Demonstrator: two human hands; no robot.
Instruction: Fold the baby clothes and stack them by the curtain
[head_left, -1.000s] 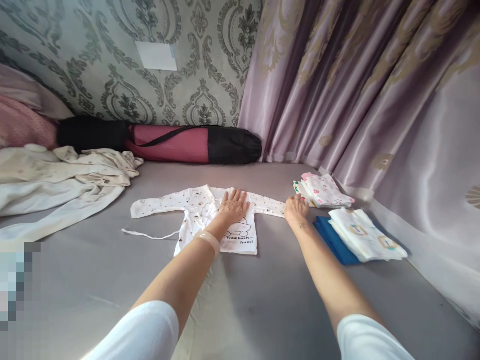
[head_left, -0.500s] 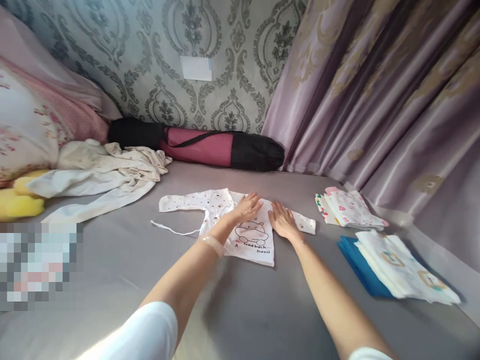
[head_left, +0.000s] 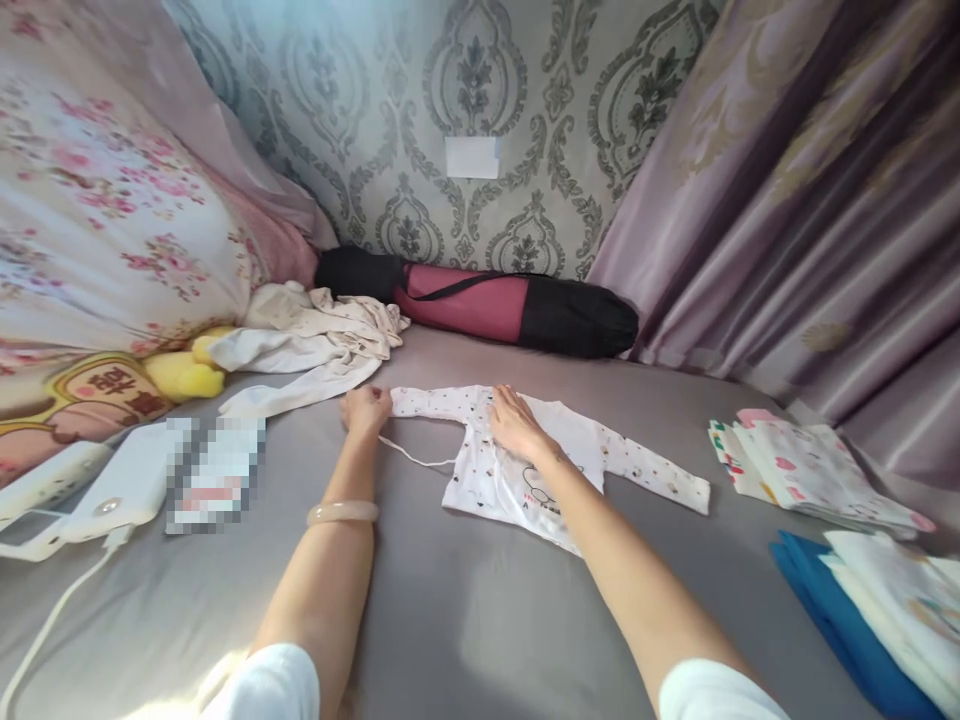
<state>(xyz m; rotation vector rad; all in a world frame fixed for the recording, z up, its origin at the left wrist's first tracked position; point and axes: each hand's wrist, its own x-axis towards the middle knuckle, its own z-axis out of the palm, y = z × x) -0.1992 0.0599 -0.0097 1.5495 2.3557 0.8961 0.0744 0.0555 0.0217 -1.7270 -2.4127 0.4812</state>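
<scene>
Left hand (head_left: 365, 410) moved out gripping sleeve (head_left: 429, 402), right hand (head_left: 514, 426) on shirt (head_left: 487, 482)

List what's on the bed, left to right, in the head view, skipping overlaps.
White charger → yellow plush toy → left hand → right hand → folded printed clothes

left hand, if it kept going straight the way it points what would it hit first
Most likely the crumpled cream clothes just beyond the left hand, then the rolled bag by the wall; depth is unclear.
</scene>
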